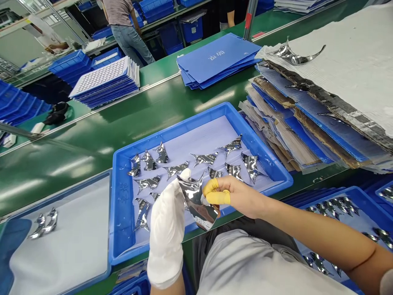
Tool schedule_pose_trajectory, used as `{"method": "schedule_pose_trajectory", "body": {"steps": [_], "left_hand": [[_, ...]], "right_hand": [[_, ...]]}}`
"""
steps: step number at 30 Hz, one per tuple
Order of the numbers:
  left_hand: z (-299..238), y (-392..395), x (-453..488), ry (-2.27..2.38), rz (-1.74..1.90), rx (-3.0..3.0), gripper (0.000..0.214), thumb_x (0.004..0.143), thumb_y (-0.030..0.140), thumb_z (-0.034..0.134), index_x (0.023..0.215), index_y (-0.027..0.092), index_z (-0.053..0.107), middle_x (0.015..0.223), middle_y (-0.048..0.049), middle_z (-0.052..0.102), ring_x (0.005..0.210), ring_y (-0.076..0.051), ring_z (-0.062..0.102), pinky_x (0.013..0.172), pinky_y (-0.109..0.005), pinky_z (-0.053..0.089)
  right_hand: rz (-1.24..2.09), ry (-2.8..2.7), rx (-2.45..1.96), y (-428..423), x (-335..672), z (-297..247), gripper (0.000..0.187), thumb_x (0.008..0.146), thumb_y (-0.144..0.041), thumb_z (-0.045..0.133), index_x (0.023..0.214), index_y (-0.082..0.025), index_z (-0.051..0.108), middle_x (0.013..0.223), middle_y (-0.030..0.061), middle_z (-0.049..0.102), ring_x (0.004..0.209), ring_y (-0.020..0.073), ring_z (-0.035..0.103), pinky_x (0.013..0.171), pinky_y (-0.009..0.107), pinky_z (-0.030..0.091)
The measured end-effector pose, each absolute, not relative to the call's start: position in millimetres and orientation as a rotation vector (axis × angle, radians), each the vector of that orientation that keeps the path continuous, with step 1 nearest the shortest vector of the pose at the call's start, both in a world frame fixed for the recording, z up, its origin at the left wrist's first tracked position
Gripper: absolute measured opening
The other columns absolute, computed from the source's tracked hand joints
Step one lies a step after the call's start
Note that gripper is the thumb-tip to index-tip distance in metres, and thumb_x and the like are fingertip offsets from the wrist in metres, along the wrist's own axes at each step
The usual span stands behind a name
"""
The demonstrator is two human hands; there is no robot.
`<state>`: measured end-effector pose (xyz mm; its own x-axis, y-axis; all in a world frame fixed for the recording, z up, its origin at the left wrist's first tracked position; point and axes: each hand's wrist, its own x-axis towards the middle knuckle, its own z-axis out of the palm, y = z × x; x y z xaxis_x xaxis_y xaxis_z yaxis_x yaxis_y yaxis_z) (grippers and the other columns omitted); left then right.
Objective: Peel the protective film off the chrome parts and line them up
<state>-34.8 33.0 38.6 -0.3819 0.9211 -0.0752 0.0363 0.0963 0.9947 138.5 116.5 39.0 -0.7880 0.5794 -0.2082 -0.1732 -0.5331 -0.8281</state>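
Note:
My left hand, in a white glove, grips a shiny curved chrome part with pointed corners, thumb and fingers at its left side. My right hand, bare but for yellow finger covers, is at the part's right edge. Its thumb and forefinger are pinched together, and a small whitish patch shows at their tips; whether it is cloth or a reflection I cannot tell. Below and behind the hands sits a blue tray, lined with pale sheet and holding several similar chrome parts.
To the left, a lined tray carries two chrome pieces. Layered blue sheets and cardboard rise on the right, with a chrome part on top. Blue sheets lie across the green bench. A person stands beyond.

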Motion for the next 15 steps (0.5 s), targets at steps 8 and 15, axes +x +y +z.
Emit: {"method": "schedule_pose_trajectory", "body": {"steps": [8, 15], "left_hand": [[57, 35, -15, 1.487, 1.354, 0.783, 0.066, 0.075, 0.03, 0.08, 0.136, 0.03, 0.054, 0.14, -0.0046, 0.056, 0.121, -0.028, 0.059, 0.089, -0.031, 0.057], [51, 39, -19, 1.572, 1.486, 0.739, 0.036, 0.084, 0.036, 0.071, 0.117, 0.022, 0.069, 0.121, -0.0052, 0.069, 0.114, -0.022, 0.063, 0.1, -0.03, 0.05]], "right_hand": [[2.335, -1.161, -0.589, 115, 135, 38, 0.013, 0.075, -0.025, 0.067, 0.074, -0.014, 0.062, 0.065, -0.0025, 0.059, 0.058, 0.0081, 0.054, 0.054, 0.019, 0.047], [2.386, -1.047, -0.566, 110, 136, 31, 0.015, 0.08, -0.024, 0.068, 0.074, -0.013, 0.06, 0.065, -0.0037, 0.058, 0.052, 0.0059, 0.053, 0.054, 0.019, 0.045]]}}
